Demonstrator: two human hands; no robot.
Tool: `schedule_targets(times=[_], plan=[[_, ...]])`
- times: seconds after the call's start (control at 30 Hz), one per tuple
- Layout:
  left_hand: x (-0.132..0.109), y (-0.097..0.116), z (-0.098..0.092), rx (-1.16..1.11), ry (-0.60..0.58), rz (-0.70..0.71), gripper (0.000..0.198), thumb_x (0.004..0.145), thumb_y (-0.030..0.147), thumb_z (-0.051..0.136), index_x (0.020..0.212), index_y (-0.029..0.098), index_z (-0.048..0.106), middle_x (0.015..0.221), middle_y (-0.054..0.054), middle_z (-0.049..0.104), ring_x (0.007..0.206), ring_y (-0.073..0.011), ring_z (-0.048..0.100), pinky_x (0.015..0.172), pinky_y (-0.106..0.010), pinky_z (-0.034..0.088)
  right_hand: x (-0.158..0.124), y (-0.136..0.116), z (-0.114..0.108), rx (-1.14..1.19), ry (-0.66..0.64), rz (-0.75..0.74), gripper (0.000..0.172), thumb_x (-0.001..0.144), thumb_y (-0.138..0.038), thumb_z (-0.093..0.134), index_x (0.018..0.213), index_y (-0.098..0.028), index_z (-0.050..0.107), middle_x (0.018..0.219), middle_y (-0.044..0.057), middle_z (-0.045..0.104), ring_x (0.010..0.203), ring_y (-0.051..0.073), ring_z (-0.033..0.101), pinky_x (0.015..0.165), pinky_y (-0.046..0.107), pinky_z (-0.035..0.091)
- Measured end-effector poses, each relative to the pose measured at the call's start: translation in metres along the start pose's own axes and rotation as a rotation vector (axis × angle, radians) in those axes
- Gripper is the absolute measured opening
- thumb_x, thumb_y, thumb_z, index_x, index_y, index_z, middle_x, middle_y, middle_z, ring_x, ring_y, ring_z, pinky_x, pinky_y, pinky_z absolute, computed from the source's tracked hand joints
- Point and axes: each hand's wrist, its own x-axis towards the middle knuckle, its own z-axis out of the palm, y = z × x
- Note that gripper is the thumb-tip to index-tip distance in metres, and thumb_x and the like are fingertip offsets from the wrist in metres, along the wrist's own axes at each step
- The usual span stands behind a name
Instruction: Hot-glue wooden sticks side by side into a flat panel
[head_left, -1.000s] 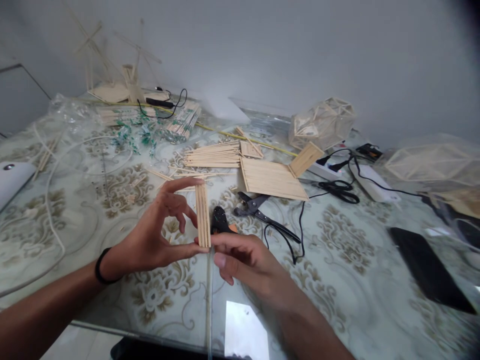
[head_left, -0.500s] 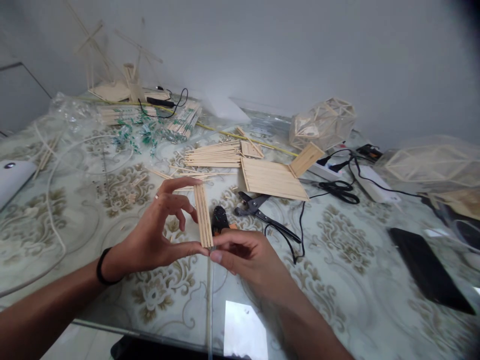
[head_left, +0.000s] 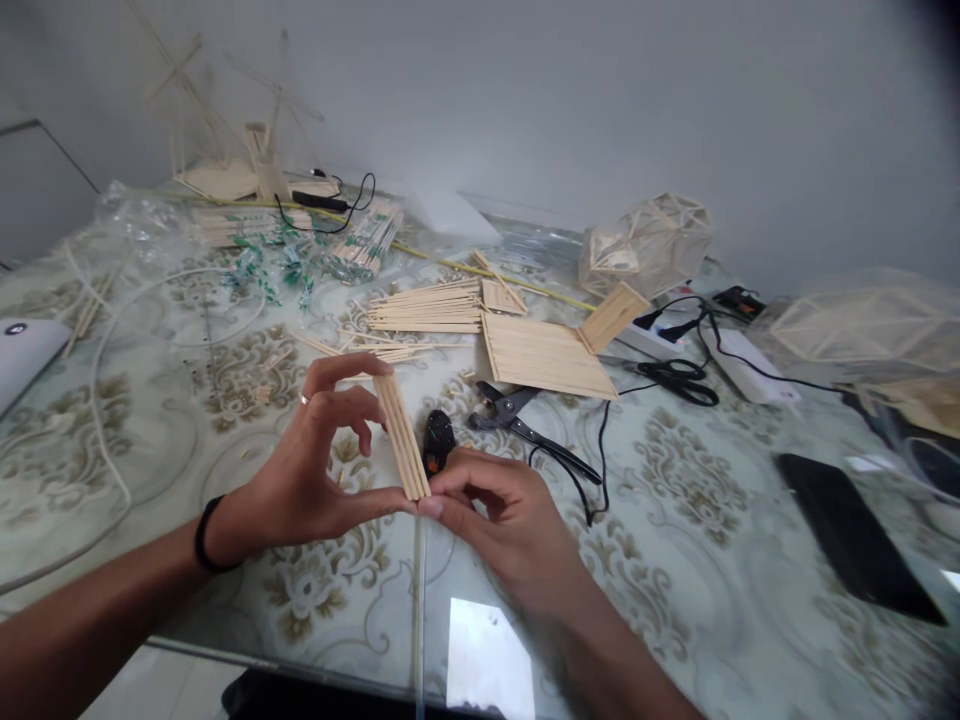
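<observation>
Between the thumb and fingers of my left hand (head_left: 330, 450) is a small panel of wooden sticks (head_left: 402, 432) laid side by side, gripped at its two ends and tilted. My right hand (head_left: 495, 500) pinches the panel's lower right corner with thumb and forefinger. Just beyond the panel lies a dark tool with an orange part (head_left: 438, 438), partly hidden by my right hand. Black-handled pliers (head_left: 517, 415) rest to the right of it. Behind them stands a larger wooden stick panel (head_left: 547, 355) with a short upright piece (head_left: 613, 318) at its right end.
Loose wooden sticks (head_left: 427, 308) lie behind my hands. Wrapped stick bundles (head_left: 367, 240) and a stick windmill model (head_left: 217, 175) are at the back left. Scissors (head_left: 679, 382), a power strip (head_left: 652, 342) and a black phone (head_left: 855, 535) are on the right. A white cable (head_left: 101, 400) curves at left.
The small stick panel has tilted further, its top end moving left with my left fingers. My right hand has shifted slightly and its fingertips now pinch the lower corner.
</observation>
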Motion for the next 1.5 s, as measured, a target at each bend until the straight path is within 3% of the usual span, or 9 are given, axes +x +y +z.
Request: schedule_targets(times=[0.1,0.33,0.63,0.8,1.0,1.13,1.27,1.4,1.5], plan=[[0.002,0.001,-0.002,0.012,-0.039,0.039,0.058,0.069,0.038,0.107,0.101,0.024,0.06,0.147,-0.013,0.056,0.119,-0.0312,0.066,0.086,-0.047,0.067,0.0,-0.002,0.0,-0.133,0.009,-0.133,0.031,0.098,-0.048,0.082,0.08,-0.024,0.085,0.066,-0.002,0.059,0.062,0.015,0.054,0.061,0.031,0.039],[0.003,0.001,0.003,-0.112,-0.019,0.085,0.075,0.074,0.034,0.105,0.13,0.031,0.055,0.15,-0.011,0.053,0.108,-0.0243,0.069,0.062,-0.031,0.064,-0.004,0.0,0.002,-0.218,0.037,-0.241,0.023,0.103,-0.033,0.079,0.082,-0.022,0.081,0.069,-0.003,0.056,0.062,0.014,0.054,0.059,0.03,0.039],[0.002,0.003,-0.001,-0.095,-0.042,0.067,0.075,0.072,0.027,0.104,0.13,0.03,0.055,0.155,-0.013,0.051,0.121,-0.0281,0.066,0.068,-0.031,0.066,-0.01,-0.004,0.0,-0.282,-0.03,-0.277,0.022,0.109,-0.023,0.062,0.09,-0.022,0.073,0.077,-0.002,0.058,0.07,0.017,0.056,0.072,0.036,0.041],[0.006,0.007,-0.001,-0.066,-0.07,0.081,0.075,0.076,0.016,0.095,0.134,0.03,0.05,0.155,-0.015,0.045,0.123,-0.0291,0.062,0.067,-0.031,0.064,-0.01,0.003,-0.002,-0.056,0.009,-0.219,0.038,0.117,-0.036,0.048,0.082,-0.024,0.056,0.08,-0.001,0.052,0.075,0.018,0.053,0.07,0.036,0.039],[0.007,0.008,-0.001,-0.014,-0.103,0.06,0.07,0.076,0.014,0.09,0.132,0.029,0.05,0.152,-0.015,0.046,0.127,-0.0315,0.057,0.064,-0.028,0.061,-0.004,0.012,-0.003,0.249,0.067,-0.17,0.05,0.118,-0.045,0.049,0.071,-0.025,0.048,0.068,-0.004,0.045,0.063,0.016,0.048,0.061,0.033,0.042],[0.009,0.001,-0.003,-0.097,-0.039,-0.013,0.067,0.079,0.018,0.091,0.131,0.03,0.05,0.151,-0.012,0.044,0.114,-0.0253,0.063,0.066,-0.029,0.062,-0.005,0.006,-0.006,-0.067,0.085,-0.208,0.052,0.118,-0.044,0.048,0.069,-0.024,0.048,0.064,-0.004,0.047,0.06,0.014,0.049,0.061,0.031,0.038],[0.011,-0.007,-0.006,-0.283,0.049,-0.109,0.061,0.083,0.023,0.087,0.129,0.033,0.049,0.154,-0.009,0.041,0.097,-0.0179,0.067,0.067,-0.03,0.062,-0.004,0.007,-0.001,-0.347,-0.043,-0.268,0.046,0.115,-0.033,0.053,0.07,-0.023,0.054,0.065,-0.004,0.055,0.06,0.014,0.055,0.061,0.028,0.042],[0.01,-0.007,-0.005,-0.27,0.047,-0.098,0.061,0.083,0.023,0.086,0.13,0.034,0.049,0.155,-0.01,0.042,0.097,-0.0188,0.066,0.069,-0.033,0.063,-0.002,0.019,0.011,-0.406,-0.1,-0.346,0.031,0.113,-0.031,0.062,0.086,-0.022,0.074,0.08,0.001,0.074,0.073,0.017,0.069,0.07,0.029,0.053],[0.007,-0.006,-0.002,-0.235,-0.001,-0.071,0.064,0.082,0.021,0.086,0.132,0.033,0.048,0.157,-0.012,0.039,0.105,-0.0219,0.066,0.075,-0.036,0.064,-0.002,0.025,0.015,-0.4,-0.016,-0.374,0.029,0.108,-0.034,0.073,0.081,-0.022,0.075,0.077,0.001,0.075,0.071,0.017,0.07,0.071,0.03,0.055]])
